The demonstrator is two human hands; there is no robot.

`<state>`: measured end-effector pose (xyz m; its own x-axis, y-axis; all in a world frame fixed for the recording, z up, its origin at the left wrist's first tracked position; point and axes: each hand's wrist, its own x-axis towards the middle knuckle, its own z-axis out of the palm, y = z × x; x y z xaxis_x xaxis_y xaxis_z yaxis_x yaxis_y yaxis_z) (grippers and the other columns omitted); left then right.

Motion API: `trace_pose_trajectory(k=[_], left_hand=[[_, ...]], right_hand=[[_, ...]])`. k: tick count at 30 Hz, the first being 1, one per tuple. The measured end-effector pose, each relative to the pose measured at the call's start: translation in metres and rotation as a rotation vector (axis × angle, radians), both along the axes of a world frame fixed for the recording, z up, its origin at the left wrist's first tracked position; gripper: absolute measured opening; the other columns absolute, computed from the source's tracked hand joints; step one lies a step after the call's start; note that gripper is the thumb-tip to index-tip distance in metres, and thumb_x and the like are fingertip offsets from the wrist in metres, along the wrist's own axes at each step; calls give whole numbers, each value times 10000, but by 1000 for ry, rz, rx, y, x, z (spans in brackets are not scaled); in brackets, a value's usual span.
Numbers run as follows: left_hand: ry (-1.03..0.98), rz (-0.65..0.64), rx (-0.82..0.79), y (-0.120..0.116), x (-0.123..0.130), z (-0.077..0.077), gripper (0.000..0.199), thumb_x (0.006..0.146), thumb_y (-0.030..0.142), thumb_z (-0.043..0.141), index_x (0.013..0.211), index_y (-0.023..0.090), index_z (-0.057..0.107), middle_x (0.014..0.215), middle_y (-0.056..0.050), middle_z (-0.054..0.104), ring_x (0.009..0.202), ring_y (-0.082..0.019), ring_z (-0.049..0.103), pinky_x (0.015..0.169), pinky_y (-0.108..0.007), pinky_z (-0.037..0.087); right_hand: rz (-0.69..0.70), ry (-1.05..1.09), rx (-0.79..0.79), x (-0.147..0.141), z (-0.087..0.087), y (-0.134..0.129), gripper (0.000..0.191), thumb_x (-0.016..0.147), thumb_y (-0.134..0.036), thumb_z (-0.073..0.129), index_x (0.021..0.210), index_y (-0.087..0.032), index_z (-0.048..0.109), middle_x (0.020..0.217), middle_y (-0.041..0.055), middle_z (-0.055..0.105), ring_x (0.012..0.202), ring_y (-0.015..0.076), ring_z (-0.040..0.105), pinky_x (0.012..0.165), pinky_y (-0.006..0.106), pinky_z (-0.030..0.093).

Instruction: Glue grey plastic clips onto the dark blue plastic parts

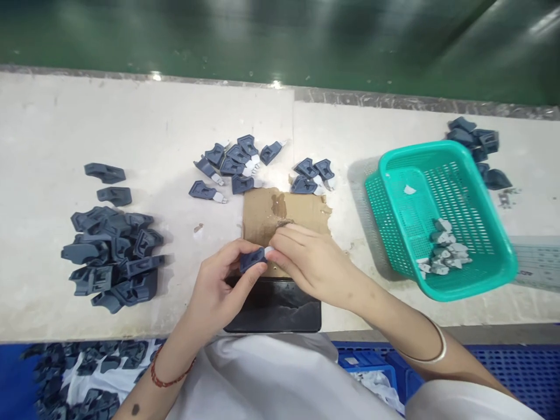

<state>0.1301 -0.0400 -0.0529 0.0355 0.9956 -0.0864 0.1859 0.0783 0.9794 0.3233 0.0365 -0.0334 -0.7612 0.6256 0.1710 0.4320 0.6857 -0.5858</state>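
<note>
My left hand (219, 284) holds a dark blue-grey plastic part (252, 259) between thumb and fingers, above the lower edge of a brown cardboard piece (258, 216). Fingers of my right hand (306, 259) are closed on a small white piece (268, 251) at the right end of that part; most of the white piece is hidden. Just below the hands lies a black phone-like slab (280, 318). Beyond the cardboard are several dark parts (236, 166) with white pieces at their ends, and a smaller group of such parts (305, 185) sits to their right.
A heap of dark parts (114, 251) lies at the left. On the right, a green basket (494, 256) holds several light grey pieces (448, 254), with more dark parts (461, 137) behind it. Blue bins (367, 368) stand below the table's front edge.
</note>
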Motion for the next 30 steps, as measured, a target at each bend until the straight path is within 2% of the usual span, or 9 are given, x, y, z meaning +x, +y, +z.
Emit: trace_pose_trajectory(k=[4, 7, 9, 11, 14, 17, 19, 23, 30], left_hand=[[-16, -2, 78, 0, -1, -1, 92, 993, 203, 671, 1059, 266, 680, 906, 43, 715, 768, -78, 685, 706, -137, 550], [53, -31, 141, 0, -6, 4, 153, 978, 187, 684, 1091, 290, 680, 1009, 43, 743, 904, -90, 722, 823, -150, 566], [199, -1, 179, 2, -14, 9, 190, 971, 199, 700, 1129, 305, 695, 1077, 42, 755, 979, -100, 720, 887, -167, 555], [396, 66, 247, 6, -26, 13, 178, 966, 242, 717, 1134, 302, 720, 1121, 28, 754, 1036, -132, 711, 903, -209, 550], [736, 151, 325, 17, -46, 16, 146, 962, 314, 718, 1095, 281, 769, 1165, -8, 730, 979, -176, 706, 797, -269, 541], [949, 171, 209, 30, -58, 18, 192, 966, 308, 690, 1122, 256, 790, 1179, -29, 716, 729, -123, 638, 686, -271, 515], [986, 182, 159, 37, -59, 19, 216, 973, 307, 665, 1136, 237, 788, 1167, -40, 727, 682, -116, 616, 703, -281, 531], [968, 244, 157, 46, -51, 24, 264, 966, 307, 634, 1177, 216, 765, 1214, -71, 728, 734, -139, 695, 766, -306, 573], [903, 304, 118, 40, -52, 29, 382, 954, 395, 652, 1275, 201, 727, 1326, -124, 704, 1038, -268, 757, 959, -418, 622]], right_hand=[[-12, 35, 4, -1, 8, 1, 503, 1164, -410, 304, 847, -179, 619, 779, 36, 656, 739, 159, 572, 672, 294, 443], [-38, 86, -61, 12, 29, 4, 401, 1149, -372, 411, 941, -171, 689, 890, 42, 723, 830, 154, 639, 737, 287, 485], [-182, 123, -101, 34, 48, 5, 287, 1126, -299, 481, 975, -188, 698, 928, 28, 746, 859, 148, 665, 759, 286, 497], [-441, 97, -86, 67, 62, 5, 222, 1090, -291, 540, 944, -215, 689, 900, 16, 741, 817, 155, 659, 729, 300, 496], [-692, -204, -133, 125, 64, 1, 254, 1028, -445, 588, 970, -248, 737, 917, 54, 762, 754, 208, 673, 585, 324, 473], [-712, -424, -297, 170, 48, -8, 324, 940, -533, 629, 963, -253, 790, 926, 96, 795, 692, 251, 699, 553, 372, 507], [-696, -464, -397, 184, 37, -13, 297, 922, -502, 637, 954, -254, 798, 914, 102, 800, 676, 260, 711, 547, 389, 531], [-643, -418, -463, 182, 32, -17, 239, 900, -454, 655, 849, -255, 777, 773, 86, 772, 574, 241, 672, 465, 368, 478], [-554, -419, -495, 178, 35, -16, 199, 867, -427, 657, 858, -251, 747, 799, 89, 769, 662, 265, 706, 535, 382, 515]])
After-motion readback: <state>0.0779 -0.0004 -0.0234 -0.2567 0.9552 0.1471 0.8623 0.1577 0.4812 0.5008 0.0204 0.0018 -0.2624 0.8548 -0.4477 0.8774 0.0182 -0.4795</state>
